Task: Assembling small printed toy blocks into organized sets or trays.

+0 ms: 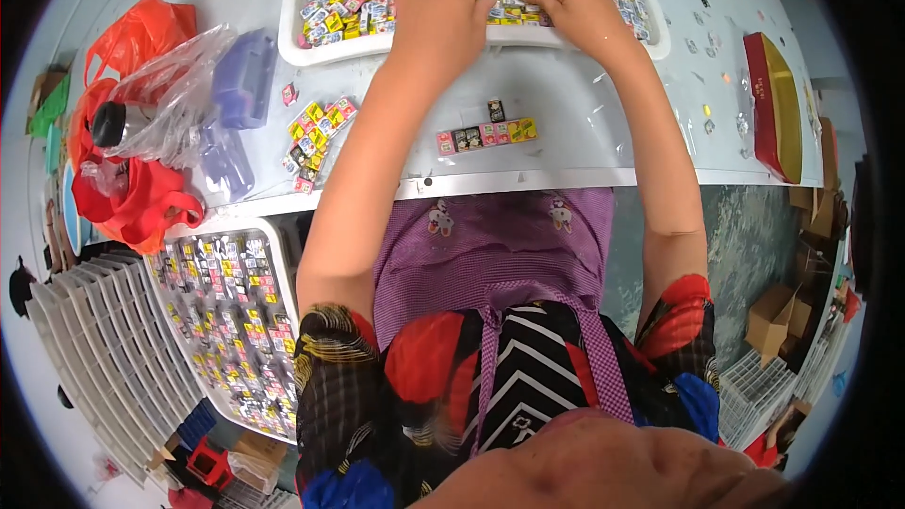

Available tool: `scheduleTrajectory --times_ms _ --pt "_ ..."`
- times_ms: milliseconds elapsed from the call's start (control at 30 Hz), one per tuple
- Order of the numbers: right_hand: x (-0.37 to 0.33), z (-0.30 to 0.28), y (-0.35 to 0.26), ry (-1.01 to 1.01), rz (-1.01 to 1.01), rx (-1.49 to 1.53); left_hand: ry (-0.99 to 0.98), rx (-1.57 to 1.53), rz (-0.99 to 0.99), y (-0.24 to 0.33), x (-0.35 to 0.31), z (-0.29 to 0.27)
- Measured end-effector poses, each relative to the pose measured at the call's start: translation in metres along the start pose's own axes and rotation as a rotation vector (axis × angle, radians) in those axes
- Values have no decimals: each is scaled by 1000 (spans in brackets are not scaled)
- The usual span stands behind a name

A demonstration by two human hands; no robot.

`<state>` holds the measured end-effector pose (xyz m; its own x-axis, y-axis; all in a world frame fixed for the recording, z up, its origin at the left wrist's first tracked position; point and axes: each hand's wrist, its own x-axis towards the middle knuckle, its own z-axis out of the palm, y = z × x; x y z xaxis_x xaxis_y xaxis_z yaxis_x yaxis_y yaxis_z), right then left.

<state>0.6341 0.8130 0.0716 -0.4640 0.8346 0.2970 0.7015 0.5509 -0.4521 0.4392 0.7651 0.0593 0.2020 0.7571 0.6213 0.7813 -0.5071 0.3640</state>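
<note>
A white tray (377,45) full of small wrapped cubes, yellow, white, pink and blue, lies at the far side in front of me. My left hand (439,11) is over its near part, fingers bent toward the right and thumb tip low among the cubes. Facing it, my right hand (573,6) curls its fingers and thumb inward. Only a small gap separates the two hands. What their fingertips hold is too small to make out. Nearer to me on the table, a short row of wrapped cubes (487,136) lies side by side, with one black cube (496,110) behind it.
Left of my forearm lies a loose cluster of cubes (316,137). Beyond it are blue plastic containers (247,80), a clear bag and red bags (141,33). A red and yellow box (773,108) stands at right. Below left, another filled tray (226,320) leans by stacked white trays (104,349).
</note>
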Motion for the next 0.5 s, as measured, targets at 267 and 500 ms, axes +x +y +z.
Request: scheduleTrajectory --times_ms 267,500 --pt "-45 -22 31 187 118 314 -487 -161 36 0 32 38" --pt "-88 -40 -9 261 358 634 -513 -72 -45 -8 39 54"
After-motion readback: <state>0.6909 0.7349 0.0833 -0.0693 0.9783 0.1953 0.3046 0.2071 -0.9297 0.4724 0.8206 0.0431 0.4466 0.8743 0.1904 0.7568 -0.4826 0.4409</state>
